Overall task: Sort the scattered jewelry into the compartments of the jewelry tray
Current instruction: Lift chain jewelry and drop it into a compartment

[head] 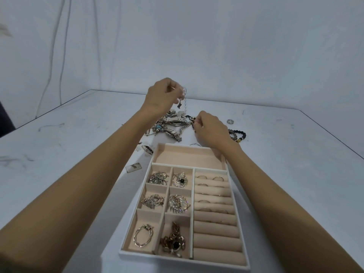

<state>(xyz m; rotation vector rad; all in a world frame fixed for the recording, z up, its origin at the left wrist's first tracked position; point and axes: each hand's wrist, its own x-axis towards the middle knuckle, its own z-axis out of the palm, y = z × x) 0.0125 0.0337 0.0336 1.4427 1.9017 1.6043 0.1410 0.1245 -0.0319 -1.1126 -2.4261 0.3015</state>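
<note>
The left hand (163, 95) was raised above the jewelry pile (171, 125), fingertips pinching a silver chain (185, 102) that hung with its long axis running 12 to 6; whether its lower end was free of the tangle could not be told. The right hand (210, 129), lower and at 4 o'clock from the left, pinched a dark cord (190, 117) at the pile's edge; the jewelry tray (177, 260) lay at 6 o'clock from both hands on the counter (78, 144), the right hand nearer its long far compartment (187, 156).
</note>
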